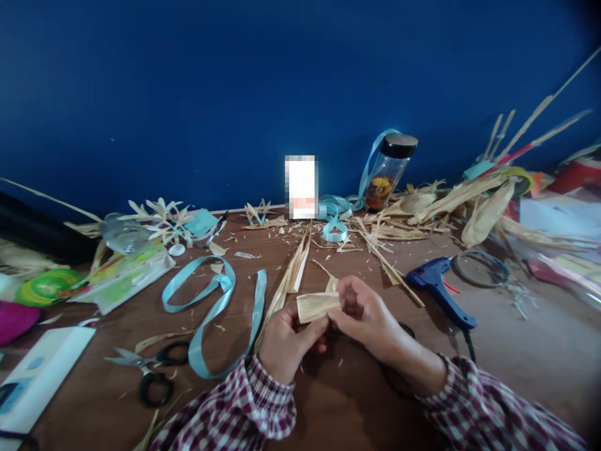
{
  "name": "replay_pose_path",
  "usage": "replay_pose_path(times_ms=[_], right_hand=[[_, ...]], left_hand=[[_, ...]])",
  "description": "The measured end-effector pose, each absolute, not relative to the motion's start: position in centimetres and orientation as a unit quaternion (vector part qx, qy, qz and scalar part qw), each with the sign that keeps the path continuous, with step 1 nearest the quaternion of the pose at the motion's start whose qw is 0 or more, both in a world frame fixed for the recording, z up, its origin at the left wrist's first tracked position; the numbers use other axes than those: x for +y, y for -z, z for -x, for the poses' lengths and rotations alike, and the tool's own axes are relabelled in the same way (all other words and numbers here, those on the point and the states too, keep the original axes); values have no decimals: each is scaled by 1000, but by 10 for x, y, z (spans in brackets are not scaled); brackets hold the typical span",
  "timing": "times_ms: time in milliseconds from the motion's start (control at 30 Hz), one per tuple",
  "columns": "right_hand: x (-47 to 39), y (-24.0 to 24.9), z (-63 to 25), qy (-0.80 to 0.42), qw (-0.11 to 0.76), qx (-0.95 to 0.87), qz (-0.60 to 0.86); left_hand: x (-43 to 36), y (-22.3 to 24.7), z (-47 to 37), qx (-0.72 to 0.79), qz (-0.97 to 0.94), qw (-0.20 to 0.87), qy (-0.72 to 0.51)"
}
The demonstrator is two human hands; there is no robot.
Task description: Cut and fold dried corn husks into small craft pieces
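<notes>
A short, flat piece of pale corn husk (319, 307) is held between both hands above the brown table. My left hand (287, 341) pinches its lower left side, thumb along the bottom edge. At the right end, my right hand (369, 316) grips it between thumb and curled fingers. A thin curled husk tip (332, 282) rises behind the piece. Long husk strips (295, 263) lie on the table beyond my left hand. Light blue ribbon (200, 332) loops over the table to the left, beside black-handled scissors (141, 363) lying open.
A blue glue gun (441, 291) with its cord lies at the right, near a roll of clear tape (481, 269). A black-lidded jar (387, 172) leans by the blue wall. Husks (488, 213) pile at the back right. A white power strip (44, 376) is at the left.
</notes>
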State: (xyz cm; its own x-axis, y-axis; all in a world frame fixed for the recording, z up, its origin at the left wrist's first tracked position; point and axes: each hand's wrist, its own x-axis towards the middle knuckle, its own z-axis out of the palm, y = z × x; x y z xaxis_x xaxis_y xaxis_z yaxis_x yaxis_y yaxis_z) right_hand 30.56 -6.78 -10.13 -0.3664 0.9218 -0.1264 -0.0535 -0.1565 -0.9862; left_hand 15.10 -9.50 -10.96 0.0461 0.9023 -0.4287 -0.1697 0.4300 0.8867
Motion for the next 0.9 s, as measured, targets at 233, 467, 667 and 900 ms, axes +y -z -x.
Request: replay_pose_path(times_ms=[233,467,667,900], right_hand=[[-66,102,-307,-662,383,-498,409],[-65,98,-309,-683,382,-462,417],[-63,100,-309,-682,392,-454,417],[-65,99,-308,-670,387,-470,424]], left_hand=[[-96,112,-149,537,-299,666,-423],[-94,110,-149,530,-260,680,-434],[-93,104,-150,526,-238,685,-445],[-95,99,-149,533,-317,654,-432]])
